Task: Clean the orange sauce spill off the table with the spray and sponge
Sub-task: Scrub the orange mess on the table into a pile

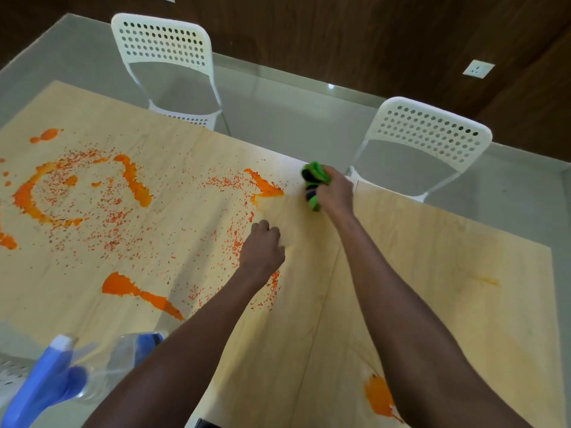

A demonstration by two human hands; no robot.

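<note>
I see the right hand (335,193) out near the far edge of the table (432,257), its fingers curled tight round a green and black sponge (313,186), which it grips bunched up and presses against the wood just right of a thick orange smear; the left hand (261,247) sits nearer to me, knuckles up, fingers curled under into a loose fist on the tabletop, and I cannot see anything held in it; the sauce (83,193) lies mostly on the left half of the table, a broken orange ring with a scatter of small flecks inside and around it, a blob at the far left corner, a long streak nearer me, and another splash close to the near edge under my right forearm; the wood between the two hands and off to the right shows only a faint yellowish film; the spray (52,375), a clear bottle with a blue trigger head, lies on its side at the near left corner of the table, well apart from both hands, partly hidden by my left arm; two white chairs (163,50) with perforated backs stand beyond the far edge on a pale glossy floor (278,97), with a dark wood wall (340,32) behind them and a white socket (478,68) set in it.
</note>
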